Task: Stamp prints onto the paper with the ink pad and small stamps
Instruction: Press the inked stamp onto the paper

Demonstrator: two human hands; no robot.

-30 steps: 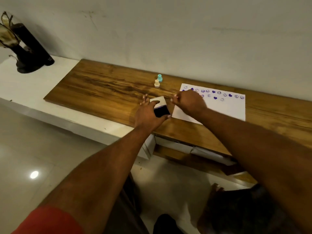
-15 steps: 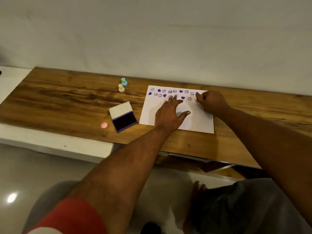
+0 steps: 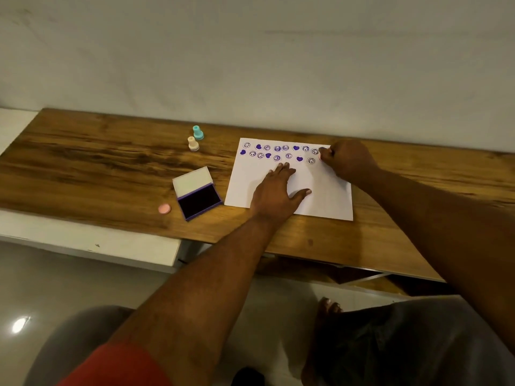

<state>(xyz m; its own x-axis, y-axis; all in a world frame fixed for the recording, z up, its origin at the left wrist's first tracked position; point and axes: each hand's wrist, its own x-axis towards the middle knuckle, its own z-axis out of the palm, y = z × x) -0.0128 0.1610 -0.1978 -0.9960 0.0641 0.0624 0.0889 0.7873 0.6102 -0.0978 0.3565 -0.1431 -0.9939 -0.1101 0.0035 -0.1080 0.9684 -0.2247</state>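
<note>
From the head view, the white paper [image 3: 328, 195] lies on the wooden table [image 3: 83, 168], two rows of purple hearts and smiley faces along its far edge. The left hand [image 3: 274, 195] presses it flat, fingers spread, holding nothing. The right hand [image 3: 347, 160] is curled tight at the far right corner on a small pink stamp [image 3: 320, 156]. The ink pad [image 3: 198, 194] lies open just left of the paper.

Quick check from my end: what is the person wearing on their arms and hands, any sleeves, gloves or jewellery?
Both hands are bare: no gloves on the left hand or the right hand, and no rings, watch or bands visible on either. Both forearms are uncovered. A red sleeve shows at the left upper arm, at the bottom edge of the view. The right arm's sleeve is out of frame.
</note>
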